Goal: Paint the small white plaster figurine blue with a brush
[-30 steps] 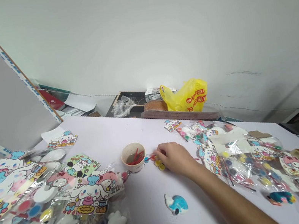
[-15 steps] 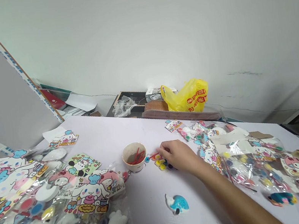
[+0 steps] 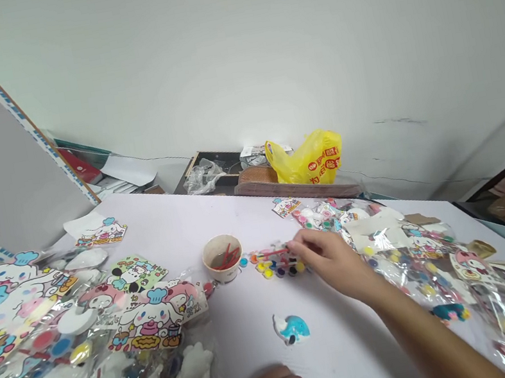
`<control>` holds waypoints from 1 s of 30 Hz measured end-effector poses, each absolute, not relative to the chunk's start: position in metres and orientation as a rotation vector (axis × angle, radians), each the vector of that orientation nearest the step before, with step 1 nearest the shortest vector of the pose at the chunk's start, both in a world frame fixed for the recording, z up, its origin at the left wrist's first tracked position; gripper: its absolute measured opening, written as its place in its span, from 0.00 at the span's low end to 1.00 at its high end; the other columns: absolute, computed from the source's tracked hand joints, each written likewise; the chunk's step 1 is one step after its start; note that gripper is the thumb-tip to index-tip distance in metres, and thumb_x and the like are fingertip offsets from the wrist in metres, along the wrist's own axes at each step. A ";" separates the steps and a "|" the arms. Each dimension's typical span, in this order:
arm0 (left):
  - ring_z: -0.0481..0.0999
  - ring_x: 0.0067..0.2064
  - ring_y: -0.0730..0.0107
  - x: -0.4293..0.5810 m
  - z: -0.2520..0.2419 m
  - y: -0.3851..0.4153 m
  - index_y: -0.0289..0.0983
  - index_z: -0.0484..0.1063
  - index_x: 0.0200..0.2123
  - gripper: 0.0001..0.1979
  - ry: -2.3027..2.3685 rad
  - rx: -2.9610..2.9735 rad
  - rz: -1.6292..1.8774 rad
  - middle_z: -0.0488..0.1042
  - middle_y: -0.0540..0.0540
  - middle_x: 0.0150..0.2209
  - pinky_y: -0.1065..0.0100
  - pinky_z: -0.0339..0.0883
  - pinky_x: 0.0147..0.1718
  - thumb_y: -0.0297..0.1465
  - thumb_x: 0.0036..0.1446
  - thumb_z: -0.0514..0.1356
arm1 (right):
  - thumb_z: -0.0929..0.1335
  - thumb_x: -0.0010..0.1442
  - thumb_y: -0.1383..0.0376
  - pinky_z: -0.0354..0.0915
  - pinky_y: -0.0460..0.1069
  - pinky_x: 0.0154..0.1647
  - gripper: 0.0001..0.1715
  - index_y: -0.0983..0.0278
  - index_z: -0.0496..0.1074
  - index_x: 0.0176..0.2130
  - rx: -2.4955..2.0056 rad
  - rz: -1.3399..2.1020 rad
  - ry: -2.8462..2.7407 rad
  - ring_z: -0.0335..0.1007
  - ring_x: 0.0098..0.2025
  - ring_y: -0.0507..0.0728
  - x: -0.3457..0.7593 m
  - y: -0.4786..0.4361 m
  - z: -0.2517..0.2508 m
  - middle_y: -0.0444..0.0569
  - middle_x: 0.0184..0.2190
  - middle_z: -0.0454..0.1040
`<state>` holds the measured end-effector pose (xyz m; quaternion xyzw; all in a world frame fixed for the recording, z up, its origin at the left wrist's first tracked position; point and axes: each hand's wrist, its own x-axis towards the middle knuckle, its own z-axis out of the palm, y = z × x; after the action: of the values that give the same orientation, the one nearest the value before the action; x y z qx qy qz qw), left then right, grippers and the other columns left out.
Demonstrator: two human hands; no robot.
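over the paint pots (image 3: 279, 269), right hand (image 3: 331, 260) pinches a red brush (image 3: 271, 253).

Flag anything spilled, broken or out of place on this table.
Nothing stands out. The cup stands upright with red sticks inside, no spill around it. The right hand pinches a red brush over the paint pots, and the blue figure lies whole on the table. The craft packets are heaped loosely at both sides.

A cup (image 3: 223, 258) with red sticks in it stands on the white table (image 3: 180, 221). Packets (image 3: 42, 356) of white figures pile at the left edge, and more packets (image 3: 413, 245) lie at the right. A yellow bag (image 3: 308, 159) sits behind the table.
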<state>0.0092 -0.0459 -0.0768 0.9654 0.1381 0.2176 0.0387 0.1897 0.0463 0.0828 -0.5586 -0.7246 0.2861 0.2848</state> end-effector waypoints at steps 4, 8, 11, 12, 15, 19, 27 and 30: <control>0.63 0.26 0.71 0.008 -0.052 -0.047 0.39 0.60 0.29 0.13 0.361 2.998 0.632 0.67 0.54 0.24 0.65 0.51 0.26 0.31 0.63 0.61 | 0.61 0.65 0.48 0.51 0.46 0.26 0.23 0.62 0.64 0.28 -1.511 0.912 -1.640 0.51 0.26 0.52 0.219 -0.012 0.057 0.40 0.23 0.55; 0.65 0.27 0.69 0.004 -0.030 -0.051 0.39 0.60 0.30 0.10 0.373 2.955 0.471 0.69 0.53 0.26 0.64 0.54 0.27 0.29 0.59 0.61 | 0.61 0.63 0.44 0.49 0.47 0.26 0.26 0.62 0.64 0.29 -1.620 0.999 -1.416 0.47 0.25 0.52 0.235 -0.060 0.017 0.39 0.22 0.51; 0.67 0.30 0.66 -0.002 -0.011 -0.052 0.40 0.61 0.31 0.08 0.402 2.824 0.415 0.69 0.52 0.29 0.64 0.59 0.30 0.26 0.55 0.59 | 0.61 0.63 0.43 0.48 0.47 0.25 0.27 0.62 0.64 0.28 -1.647 1.023 -1.364 0.46 0.25 0.52 0.235 -0.076 0.002 0.39 0.22 0.51; 0.67 0.31 0.66 -0.004 -0.005 -0.051 0.40 0.60 0.31 0.08 0.470 2.761 0.441 0.70 0.51 0.30 0.65 0.60 0.31 0.24 0.53 0.58 | 0.61 0.63 0.44 0.48 0.47 0.26 0.26 0.62 0.63 0.28 -1.643 1.028 -1.375 0.47 0.25 0.52 0.234 -0.077 0.001 0.39 0.22 0.51; 0.69 0.37 0.63 -0.009 0.009 -0.043 0.39 0.61 0.38 0.12 0.765 2.569 0.756 0.70 0.47 0.35 0.62 0.64 0.41 0.20 0.52 0.51 | 0.61 0.64 0.45 0.49 0.47 0.28 0.26 0.62 0.62 0.27 -1.626 1.047 -1.442 0.48 0.26 0.53 0.232 -0.076 0.003 0.40 0.23 0.52; 0.67 0.46 0.58 -0.011 0.007 -0.029 0.37 0.58 0.49 0.20 1.054 2.433 0.864 0.67 0.41 0.44 0.59 0.66 0.46 0.19 0.53 0.48 | 0.61 0.64 0.46 0.50 0.47 0.28 0.25 0.62 0.61 0.28 -1.634 1.058 -1.494 0.49 0.27 0.52 0.231 -0.074 0.006 0.40 0.23 0.52; 0.66 0.48 0.56 -0.010 -0.008 -0.026 0.38 0.55 0.55 0.26 1.087 2.451 0.666 0.66 0.40 0.47 0.54 0.66 0.48 0.19 0.52 0.49 | 0.61 0.65 0.49 0.50 0.47 0.28 0.22 0.62 0.61 0.28 -1.620 1.070 -1.519 0.50 0.27 0.52 0.231 -0.076 0.004 0.40 0.24 0.53; 0.67 0.46 0.55 -0.009 -0.007 -0.028 0.38 0.55 0.52 0.24 1.090 2.476 0.639 0.66 0.41 0.44 0.54 0.66 0.46 0.20 0.52 0.50 | 0.62 0.65 0.50 0.50 0.47 0.27 0.22 0.62 0.62 0.27 -1.611 1.073 -1.519 0.50 0.27 0.52 0.231 -0.077 0.005 0.40 0.24 0.53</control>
<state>-0.0093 -0.0276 -0.0074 0.8761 0.3857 0.2262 0.1800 0.2305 -0.0765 0.0054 -0.6173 -0.5819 0.4109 0.3339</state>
